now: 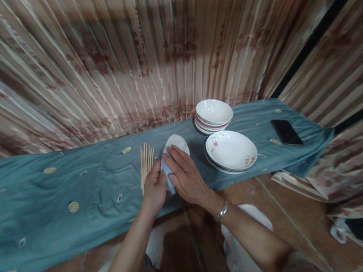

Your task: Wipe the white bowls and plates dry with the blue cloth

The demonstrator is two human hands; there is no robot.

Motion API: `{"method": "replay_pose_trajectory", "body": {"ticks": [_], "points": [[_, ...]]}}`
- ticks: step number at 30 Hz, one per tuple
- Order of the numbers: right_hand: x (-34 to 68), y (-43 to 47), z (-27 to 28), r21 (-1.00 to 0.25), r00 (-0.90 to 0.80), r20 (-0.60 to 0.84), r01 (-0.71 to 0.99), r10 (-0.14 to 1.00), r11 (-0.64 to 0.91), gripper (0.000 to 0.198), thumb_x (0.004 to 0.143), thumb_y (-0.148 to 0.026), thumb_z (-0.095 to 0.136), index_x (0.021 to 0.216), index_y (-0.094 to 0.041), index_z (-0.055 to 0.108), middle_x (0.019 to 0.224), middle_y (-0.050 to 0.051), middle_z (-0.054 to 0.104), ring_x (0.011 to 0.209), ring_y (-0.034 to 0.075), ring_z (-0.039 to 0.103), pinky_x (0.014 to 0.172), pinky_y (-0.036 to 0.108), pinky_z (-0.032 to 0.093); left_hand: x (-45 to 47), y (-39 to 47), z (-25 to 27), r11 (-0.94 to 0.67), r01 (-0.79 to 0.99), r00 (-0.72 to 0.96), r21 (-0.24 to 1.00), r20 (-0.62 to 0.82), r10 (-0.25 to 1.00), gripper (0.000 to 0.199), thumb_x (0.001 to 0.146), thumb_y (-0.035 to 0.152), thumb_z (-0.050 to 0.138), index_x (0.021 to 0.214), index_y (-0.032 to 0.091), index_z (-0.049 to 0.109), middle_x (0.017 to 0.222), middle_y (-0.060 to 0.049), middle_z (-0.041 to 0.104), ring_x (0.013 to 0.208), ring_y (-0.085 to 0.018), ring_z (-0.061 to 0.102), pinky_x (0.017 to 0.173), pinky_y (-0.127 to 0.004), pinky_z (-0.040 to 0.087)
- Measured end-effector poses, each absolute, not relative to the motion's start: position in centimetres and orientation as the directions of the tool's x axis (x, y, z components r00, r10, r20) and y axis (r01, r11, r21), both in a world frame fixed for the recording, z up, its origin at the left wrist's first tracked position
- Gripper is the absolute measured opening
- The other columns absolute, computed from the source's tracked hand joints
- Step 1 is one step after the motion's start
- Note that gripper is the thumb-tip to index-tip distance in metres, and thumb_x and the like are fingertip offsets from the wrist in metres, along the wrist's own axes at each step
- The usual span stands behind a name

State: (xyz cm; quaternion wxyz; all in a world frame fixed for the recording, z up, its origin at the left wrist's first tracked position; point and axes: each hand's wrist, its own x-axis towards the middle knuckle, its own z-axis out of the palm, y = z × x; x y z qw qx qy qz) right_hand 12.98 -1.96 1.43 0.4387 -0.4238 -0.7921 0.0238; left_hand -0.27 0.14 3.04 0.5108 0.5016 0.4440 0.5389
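Above the near edge of the cloth-covered table, my left hand (155, 187) is closed round the near part of a white rounded dish (176, 141), its thumb on top. The dish is tilted, and much of it is hidden by my hands. My right hand (186, 172) lies over the dish with its fingers bent, pressing a folded pale blue cloth (168, 175) against it. Just left of the dish, several wooden chopsticks (146, 162) lie side by side on the table. A silver bracelet (224, 209) circles my right wrist.
To the right stand a stack of white bowls (214, 111) and, nearer me, a stack of flower-patterned plates (232, 150). A black phone (286, 131) lies farther right on the green tablecloth (47, 203). Pleated curtains (162, 56) hang behind the table and along the right.
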Motion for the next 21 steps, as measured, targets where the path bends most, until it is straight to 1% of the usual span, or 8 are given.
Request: {"method": "replay_pose_trajectory", "body": {"ticks": [2, 5, 8, 10, 17, 19, 21], "points": [[13.1, -1.6, 1.6, -0.399, -0.231, 0.686, 0.674, 0.69, 0.622, 0.049, 0.101, -0.028, 0.037, 0.147, -0.015, 0.043, 0.155, 0.016, 0.041, 0.152, 0.025, 0.021, 0.123, 0.051, 0.025, -0.5, 0.0, 2.9, -0.101, -0.067, 0.087, 0.993, 0.107, 0.99, 0.011, 0.072, 0.028, 0.067, 0.081, 0.021, 0.068, 0.08, -0.003, 0.065, 0.082, -0.021, 0.059, 0.078, -0.03, 0.046], [13.5, -1.3, 2.0, -0.408, -0.188, 0.691, 0.696, 0.698, 0.591, 0.047, 0.101, -0.03, 0.037, 0.145, -0.017, 0.047, 0.156, 0.014, 0.04, 0.153, 0.025, 0.02, 0.123, 0.051, 0.025, -0.7, -0.2, 2.8, -0.096, -0.04, 0.143, 0.995, 0.101, 0.985, 0.015, 0.073, 0.034, 0.069, 0.079, 0.021, 0.067, 0.075, -0.001, 0.063, 0.073, -0.019, 0.056, 0.07, -0.028, 0.045], [13.8, -0.7, 2.5, -0.451, -0.14, 0.675, 0.699, 0.724, 0.555, 0.046, 0.101, -0.03, 0.034, 0.144, -0.019, 0.047, 0.157, 0.012, 0.039, 0.152, 0.024, 0.021, 0.123, 0.053, 0.025, -0.7, -0.4, 2.9, -0.063, -0.022, 0.191, 0.998, 0.066, 0.979, 0.019, 0.075, 0.039, 0.069, 0.078, 0.02, 0.067, 0.066, 0.001, 0.059, 0.061, -0.016, 0.05, 0.059, -0.026, 0.041], [14.2, -0.1, 2.8, -0.494, -0.101, 0.661, 0.687, 0.744, 0.533, 0.046, 0.101, -0.03, 0.033, 0.143, -0.02, 0.048, 0.156, 0.011, 0.04, 0.151, 0.023, 0.024, 0.123, 0.052, 0.025, -0.7, -0.5, 3.0, -0.058, -0.001, 0.211, 0.998, 0.057, 0.976, 0.022, 0.076, 0.041, 0.069, 0.078, 0.02, 0.067, 0.064, 0.002, 0.057, 0.059, -0.015, 0.047, 0.057, -0.025, 0.039], [15.8, 3.1, 2.4, -0.69, 0.072, 0.598, 0.552, 0.798, 0.468, 0.042, 0.103, -0.032, 0.03, 0.131, -0.019, 0.059, 0.142, 0.011, 0.057, 0.141, 0.02, 0.044, 0.121, 0.045, 0.031, -0.8, -0.4, 3.4, -0.057, 0.01, 0.238, 0.998, 0.053, 0.97, 0.028, 0.077, 0.047, 0.066, 0.068, 0.021, 0.059, 0.06, 0.003, 0.054, 0.057, -0.014, 0.045, 0.054, -0.024, 0.035], [16.5, 4.1, 1.6, -0.743, 0.103, 0.556, 0.508, 0.825, 0.437, 0.043, 0.103, -0.032, 0.029, 0.127, -0.017, 0.061, 0.136, 0.013, 0.061, 0.134, 0.02, 0.051, 0.118, 0.043, 0.036, -0.9, -0.5, 3.6, -0.064, 0.015, 0.248, 0.998, 0.058, 0.967, 0.029, 0.077, 0.047, 0.065, 0.068, 0.021, 0.059, 0.06, 0.003, 0.054, 0.056, -0.014, 0.045, 0.054, -0.024, 0.035], [17.4, 5.0, 0.4, -0.799, 0.136, 0.481, 0.474, 0.866, 0.37, 0.044, 0.102, -0.03, 0.028, 0.127, -0.016, 0.062, 0.128, 0.014, 0.066, 0.123, 0.021, 0.06, 0.111, 0.042, 0.044, -1.1, -0.6, 3.8, -0.071, 0.018, 0.26, 0.997, 0.064, 0.964, 0.029, 0.078, 0.047, 0.064, 0.068, 0.021, 0.059, 0.059, 0.003, 0.053, 0.056, -0.013, 0.044, 0.054, -0.024, 0.035]]}}
